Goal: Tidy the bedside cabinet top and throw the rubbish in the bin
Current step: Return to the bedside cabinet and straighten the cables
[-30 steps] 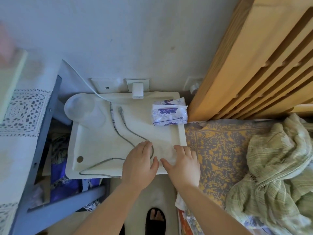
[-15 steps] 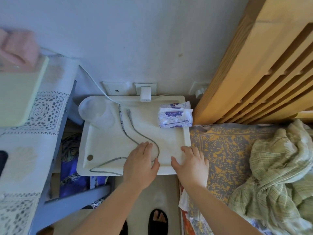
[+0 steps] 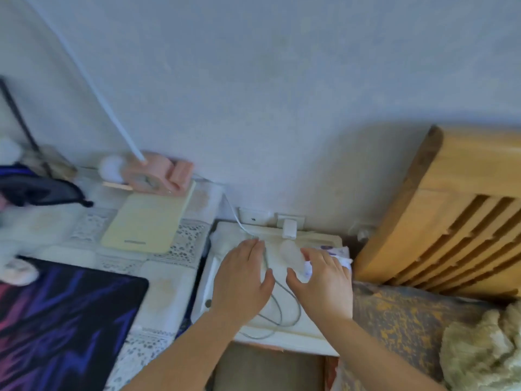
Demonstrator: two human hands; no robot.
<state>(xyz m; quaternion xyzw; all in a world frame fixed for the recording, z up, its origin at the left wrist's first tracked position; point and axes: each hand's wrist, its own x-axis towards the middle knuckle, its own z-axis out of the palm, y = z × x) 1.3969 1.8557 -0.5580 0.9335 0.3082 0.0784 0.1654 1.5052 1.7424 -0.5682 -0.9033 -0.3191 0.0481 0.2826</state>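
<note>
Translucent plastic cup point(image 3: 293, 256) lies on its side at cabinet top's point(image 3: 304, 331) back edge, long axis toward my right hand point(image 3: 321, 280). Right fingers point(image 3: 296, 280) spread, touching it; left hand point(image 3: 242, 275) flat, empty.

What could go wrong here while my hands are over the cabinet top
The grey cable loops right under the left hand, so it could snag and tug the plugged-in charger. The right hand may knock the tissue pack off the cabinet top, since it sits near the edge.
</note>
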